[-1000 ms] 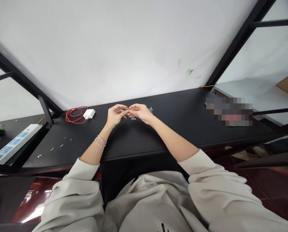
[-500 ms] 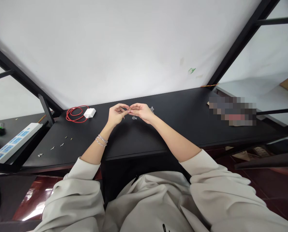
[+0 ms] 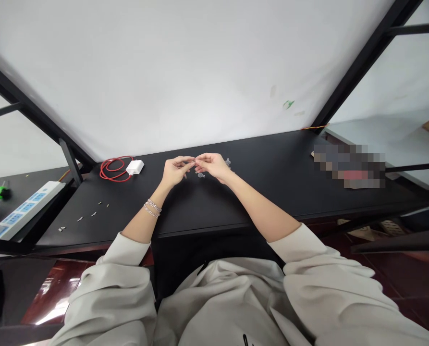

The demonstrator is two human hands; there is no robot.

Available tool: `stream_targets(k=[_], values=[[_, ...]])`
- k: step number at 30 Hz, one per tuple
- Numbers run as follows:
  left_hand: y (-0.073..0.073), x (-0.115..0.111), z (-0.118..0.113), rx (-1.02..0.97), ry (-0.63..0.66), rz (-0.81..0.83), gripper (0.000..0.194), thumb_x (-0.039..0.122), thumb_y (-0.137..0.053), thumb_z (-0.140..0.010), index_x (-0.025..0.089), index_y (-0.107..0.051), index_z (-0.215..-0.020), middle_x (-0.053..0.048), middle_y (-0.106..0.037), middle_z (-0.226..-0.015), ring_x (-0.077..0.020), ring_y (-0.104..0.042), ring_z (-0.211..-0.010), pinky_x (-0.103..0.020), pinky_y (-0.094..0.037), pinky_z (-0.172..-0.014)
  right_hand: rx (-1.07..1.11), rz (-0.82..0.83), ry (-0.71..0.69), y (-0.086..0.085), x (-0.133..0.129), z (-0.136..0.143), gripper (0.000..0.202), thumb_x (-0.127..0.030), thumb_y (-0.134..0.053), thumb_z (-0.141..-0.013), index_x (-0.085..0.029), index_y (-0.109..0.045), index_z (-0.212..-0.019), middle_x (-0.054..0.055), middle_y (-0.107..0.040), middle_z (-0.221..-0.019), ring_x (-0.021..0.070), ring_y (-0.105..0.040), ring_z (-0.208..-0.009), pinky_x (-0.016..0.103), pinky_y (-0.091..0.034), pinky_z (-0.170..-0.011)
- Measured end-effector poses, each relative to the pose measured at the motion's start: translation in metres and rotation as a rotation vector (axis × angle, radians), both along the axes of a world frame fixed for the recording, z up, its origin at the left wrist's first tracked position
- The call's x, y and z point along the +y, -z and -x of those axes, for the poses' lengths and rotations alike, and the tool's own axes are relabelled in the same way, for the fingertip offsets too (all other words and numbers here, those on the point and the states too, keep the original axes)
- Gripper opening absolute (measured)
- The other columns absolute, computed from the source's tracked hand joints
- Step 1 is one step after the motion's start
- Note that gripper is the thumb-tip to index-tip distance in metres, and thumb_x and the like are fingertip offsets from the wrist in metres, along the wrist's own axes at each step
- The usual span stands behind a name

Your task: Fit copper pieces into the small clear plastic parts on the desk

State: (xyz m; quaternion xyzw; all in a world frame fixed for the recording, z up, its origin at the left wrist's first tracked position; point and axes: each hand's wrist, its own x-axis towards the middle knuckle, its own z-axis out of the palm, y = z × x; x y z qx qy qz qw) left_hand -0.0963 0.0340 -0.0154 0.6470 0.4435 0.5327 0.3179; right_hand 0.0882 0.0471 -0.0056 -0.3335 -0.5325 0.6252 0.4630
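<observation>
My left hand (image 3: 176,170) and my right hand (image 3: 214,166) meet fingertip to fingertip over the black table (image 3: 200,206). The fingers of each are pinched together, and whatever they grip between them is too small to make out. Just below the fingertips lies a small clear piece (image 3: 201,175) on the tabletop. Another clear piece (image 3: 228,162) shows behind my right hand, partly covered by it. Silver bracelets circle my left wrist.
A white charger (image 3: 134,167) with a coiled red cable (image 3: 108,170) sits at the back left. Several tiny bits (image 3: 79,218) are scattered at the front left. Beyond the table's left end lies a white power strip (image 3: 29,209). A blurred-out object (image 3: 351,166) rests at the right.
The fingertips have shifted slightly against each other, still pinched together. The whole view has moved a little, with the table things appearing slightly farther right.
</observation>
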Motion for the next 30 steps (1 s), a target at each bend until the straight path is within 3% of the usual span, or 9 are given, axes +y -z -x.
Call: stream_targets(k=[4,7,14,23,30], values=[[-0.0003,0.0000,-0.0010,-0.019,-0.033,0.018,0.035,0.042,-0.086,-0.071,0.014,-0.080,-0.093,-0.008,-0.077,-0.079,-0.0123,-0.063,-0.051,-0.022,-0.050,-0.041,0.019,0.009,0.021,-0.0025,0.0002,-0.0008,0.010,-0.021,-0.074,-0.094,-0.015,-0.071,-0.087,0.004,-0.075,-0.076,0.0138,-0.073,-0.065,0.026,-0.064,-0.066],[-0.0009,0.0005,-0.0019,-0.045,-0.054,0.016,0.036,0.041,-0.087,-0.069,0.014,-0.079,-0.090,-0.010,-0.078,-0.085,-0.0128,-0.065,-0.053,-0.021,-0.049,-0.040,0.040,0.032,0.027,-0.0043,-0.0004,-0.0008,0.010,-0.017,-0.069,-0.097,-0.014,-0.071,-0.087,0.005,-0.076,-0.080,0.0139,-0.074,-0.067,0.026,-0.064,-0.068],[-0.0012,0.0006,-0.0020,-0.041,-0.067,0.019,0.035,0.040,-0.087,-0.068,0.014,-0.079,-0.089,-0.010,-0.078,-0.087,-0.0120,-0.064,-0.053,-0.020,-0.048,-0.039,0.004,0.038,0.013,-0.0036,-0.0011,-0.0010,0.014,-0.001,-0.073,-0.087,-0.014,-0.071,-0.092,0.005,-0.076,-0.080,0.0142,-0.074,-0.069,0.026,-0.064,-0.068],[-0.0001,-0.0001,-0.0019,-0.029,-0.071,0.027,0.040,0.042,-0.085,-0.071,0.013,-0.081,-0.098,-0.009,-0.077,-0.082,-0.0130,-0.064,-0.053,-0.023,-0.048,-0.041,-0.021,-0.007,0.009,0.0004,0.0003,-0.0007,0.011,-0.010,-0.080,-0.084,-0.015,-0.071,-0.088,0.004,-0.075,-0.076,0.0140,-0.073,-0.069,0.025,-0.064,-0.066],[0.0015,0.0008,0.0026,0.190,-0.082,0.069,0.035,0.045,-0.084,-0.072,0.014,-0.081,-0.088,-0.008,-0.075,-0.071,-0.0139,-0.062,-0.050,-0.025,-0.045,-0.045,-0.055,-0.071,0.007,0.0042,0.0028,-0.0010,0.010,-0.010,-0.078,-0.084,-0.015,-0.073,-0.091,0.004,-0.074,-0.077,0.0129,-0.070,-0.068,0.023,-0.060,-0.062]])
